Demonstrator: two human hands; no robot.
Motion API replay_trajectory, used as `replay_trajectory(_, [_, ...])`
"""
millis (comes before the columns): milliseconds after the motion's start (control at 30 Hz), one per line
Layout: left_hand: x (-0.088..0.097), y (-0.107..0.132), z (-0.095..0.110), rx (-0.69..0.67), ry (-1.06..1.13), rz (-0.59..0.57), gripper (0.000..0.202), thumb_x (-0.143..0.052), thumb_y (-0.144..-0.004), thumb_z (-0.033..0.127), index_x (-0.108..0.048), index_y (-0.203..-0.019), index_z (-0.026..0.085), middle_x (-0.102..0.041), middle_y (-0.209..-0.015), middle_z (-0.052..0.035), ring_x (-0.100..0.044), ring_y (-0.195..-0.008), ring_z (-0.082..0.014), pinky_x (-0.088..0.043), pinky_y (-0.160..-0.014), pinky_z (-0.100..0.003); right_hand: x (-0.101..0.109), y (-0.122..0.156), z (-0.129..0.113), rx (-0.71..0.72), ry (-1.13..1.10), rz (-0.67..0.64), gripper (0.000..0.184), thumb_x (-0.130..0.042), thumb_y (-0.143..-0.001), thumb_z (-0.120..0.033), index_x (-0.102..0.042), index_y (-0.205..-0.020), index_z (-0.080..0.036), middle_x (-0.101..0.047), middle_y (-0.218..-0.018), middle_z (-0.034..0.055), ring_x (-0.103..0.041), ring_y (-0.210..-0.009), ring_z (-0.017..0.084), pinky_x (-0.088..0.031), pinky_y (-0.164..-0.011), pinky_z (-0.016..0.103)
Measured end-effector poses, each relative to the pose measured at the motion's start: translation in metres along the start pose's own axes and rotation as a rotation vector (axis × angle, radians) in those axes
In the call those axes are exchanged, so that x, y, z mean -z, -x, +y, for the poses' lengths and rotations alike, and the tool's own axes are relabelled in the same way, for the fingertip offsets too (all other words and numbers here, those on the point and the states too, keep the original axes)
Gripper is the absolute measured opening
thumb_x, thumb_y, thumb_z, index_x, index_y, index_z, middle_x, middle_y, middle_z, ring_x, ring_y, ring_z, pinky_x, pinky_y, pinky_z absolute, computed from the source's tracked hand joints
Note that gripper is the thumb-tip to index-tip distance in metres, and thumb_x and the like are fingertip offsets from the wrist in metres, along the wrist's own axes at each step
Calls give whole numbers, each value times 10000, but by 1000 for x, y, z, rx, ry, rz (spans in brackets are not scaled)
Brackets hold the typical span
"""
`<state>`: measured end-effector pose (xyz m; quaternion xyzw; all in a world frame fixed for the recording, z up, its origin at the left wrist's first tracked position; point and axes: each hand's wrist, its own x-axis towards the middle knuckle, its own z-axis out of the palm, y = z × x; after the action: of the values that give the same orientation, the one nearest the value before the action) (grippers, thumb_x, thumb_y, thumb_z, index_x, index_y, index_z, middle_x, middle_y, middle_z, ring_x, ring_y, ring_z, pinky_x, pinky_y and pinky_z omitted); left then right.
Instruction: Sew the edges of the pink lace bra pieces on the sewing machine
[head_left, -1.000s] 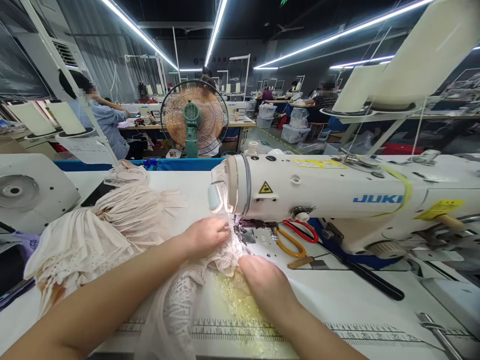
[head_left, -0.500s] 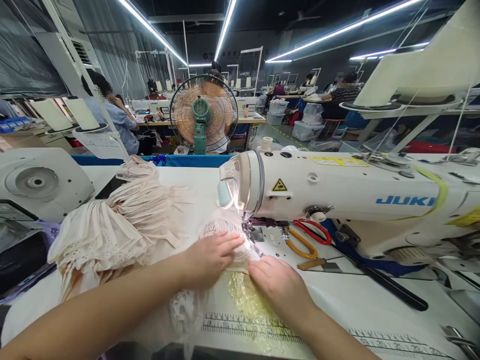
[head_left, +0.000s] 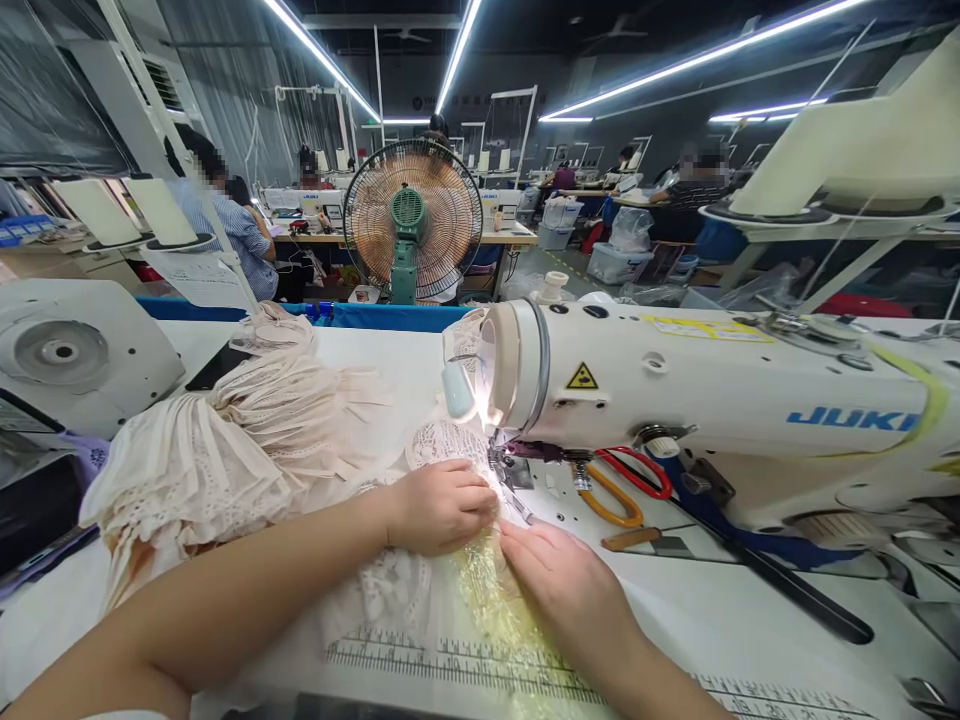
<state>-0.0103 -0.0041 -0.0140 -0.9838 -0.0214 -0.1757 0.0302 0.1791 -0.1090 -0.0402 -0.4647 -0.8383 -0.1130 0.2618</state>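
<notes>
A pale lace piece (head_left: pixel 446 445) lies at the needle area of the white JUKI sewing machine (head_left: pixel 675 370), lit by its lamp. My left hand (head_left: pixel 442 508) rests on its near part with curled fingers, gripping the lace. Close to the presser foot, my right hand (head_left: pixel 566 580) pinches the edge of the same fabric; its thumb side is partly hidden. A shiny, crinkled yellow translucent strip (head_left: pixel 487 595) runs from between the hands toward the table's front edge. More white lace (head_left: pixel 394 590) hangs below my left forearm.
A heap of cream lace pieces (head_left: pixel 247 430) covers the left side. Red-handled scissors (head_left: pixel 637 470), an orange-handled tool (head_left: pixel 611 500) and a black bar (head_left: pixel 802 590) lie right of the needle. A printed ruler (head_left: pixel 450 660) crosses the front. Beyond stand a fan (head_left: pixel 412 215) and a seated person (head_left: pixel 240 240).
My left hand has drawn slightly closer to me and its fingers have curled in. My right hand stays near the presser foot. The view has shifted slightly.
</notes>
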Motion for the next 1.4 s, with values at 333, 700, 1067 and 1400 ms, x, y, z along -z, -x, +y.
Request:
replay_trajectory(333, [-4,-2,-18,3,-25,-78,242,-439,-882,235,-639,-1006,180,-642,-1068,-87,-575,-937,-189,-414,-947,-364,-11,7,5,-97,-34,-57,324,-384,-783,-74,-614,-985,-181,-650,-1127,20,-512,-731,177,-430,-598,277])
replay_trajectory(700, [-7,-4,-36,28,-108,-94,264,-405,-919,235,-642,-1018,174,-631,-1086,-78,-562,-943,-189,-360,-991,-367,-3,3,5,-69,-54,-31,335,-403,-762,-47,-628,-985,-155,-670,-1088,33,-542,-731,181,-479,-591,275])
replay_trajectory(1067, [-3,-9,-48,137,-225,-133,267,-398,-930,264,-648,-1005,206,-609,-901,-71,-532,-812,-198,-389,-710,-332,-3,4,4,-94,-75,-27,305,-421,-754,-54,-625,-941,-183,-664,-1098,17,-544,-764,181,-472,-620,277])
replay_trajectory(1400, [10,0,-30,284,-257,-143,258,-391,-940,221,-639,-1007,193,-593,-1187,-47,-481,-1108,-226,-257,-1027,-480,-5,2,2,-106,-63,-29,282,-423,-754,-58,-621,-900,-194,-670,-1075,12,-533,-750,172,-458,-626,274])
